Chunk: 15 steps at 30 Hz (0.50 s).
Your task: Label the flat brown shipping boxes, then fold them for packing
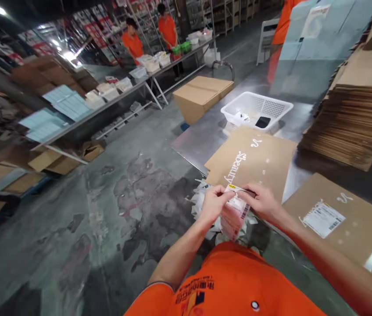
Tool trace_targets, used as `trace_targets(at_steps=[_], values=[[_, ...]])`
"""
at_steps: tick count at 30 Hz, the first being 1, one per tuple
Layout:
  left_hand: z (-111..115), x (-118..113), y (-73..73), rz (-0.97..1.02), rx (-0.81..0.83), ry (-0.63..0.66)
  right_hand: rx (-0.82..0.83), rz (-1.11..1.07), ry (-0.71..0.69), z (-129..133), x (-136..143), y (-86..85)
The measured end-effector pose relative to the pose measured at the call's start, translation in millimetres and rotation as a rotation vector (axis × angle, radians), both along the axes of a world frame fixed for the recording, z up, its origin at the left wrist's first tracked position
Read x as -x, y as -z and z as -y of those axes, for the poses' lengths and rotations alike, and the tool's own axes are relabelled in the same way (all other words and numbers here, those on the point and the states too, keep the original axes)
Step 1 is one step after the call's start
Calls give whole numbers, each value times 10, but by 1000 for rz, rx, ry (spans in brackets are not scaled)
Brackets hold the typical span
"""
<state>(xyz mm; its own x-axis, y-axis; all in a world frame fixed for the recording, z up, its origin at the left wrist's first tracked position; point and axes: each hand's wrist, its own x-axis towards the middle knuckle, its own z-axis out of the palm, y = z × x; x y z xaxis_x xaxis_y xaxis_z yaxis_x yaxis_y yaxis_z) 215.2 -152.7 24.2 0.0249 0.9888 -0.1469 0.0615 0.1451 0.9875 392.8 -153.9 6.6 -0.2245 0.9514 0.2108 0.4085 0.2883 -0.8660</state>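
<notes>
My left hand (214,202) and my right hand (261,199) come together in front of my chest. Between them is a printed shipping label (237,202) with a yellow mark at its top and a barcode. Both hands pinch the upper part of the label with thumb and fingers. Its lower part hangs down and looks reddish and see-through. Just beyond my hands, a flat brown cardboard piece (261,158) with white "Sbeauty" lettering lies on the metal table (192,142). To the right lies another cardboard piece (363,215) bearing a white label (324,219).
A white plastic basket (256,98) holding a dark flat item stands behind the cardboard. A tall stack of flattened cardboard (350,118) rises at the right, near light-blue boxes (320,30). One closed carton (202,94) is beyond the table. Two people in orange stand at a far bench.
</notes>
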Motion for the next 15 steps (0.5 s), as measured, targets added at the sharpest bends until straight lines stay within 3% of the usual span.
trace_targets(at_steps=[4,6,9,12,15], values=[[-3,89,392,24,162,60,-61,86,176,-454,-148,96],[117,245,629,39,278,110,-110,228,293,-769,-255,110],[358,539,903,37,406,183,-126,478,323,-1147,-390,76],[423,718,958,171,447,124,-153,569,336,-1316,-409,40],[147,666,809,333,343,-67,-220,588,260,-1300,-219,87]])
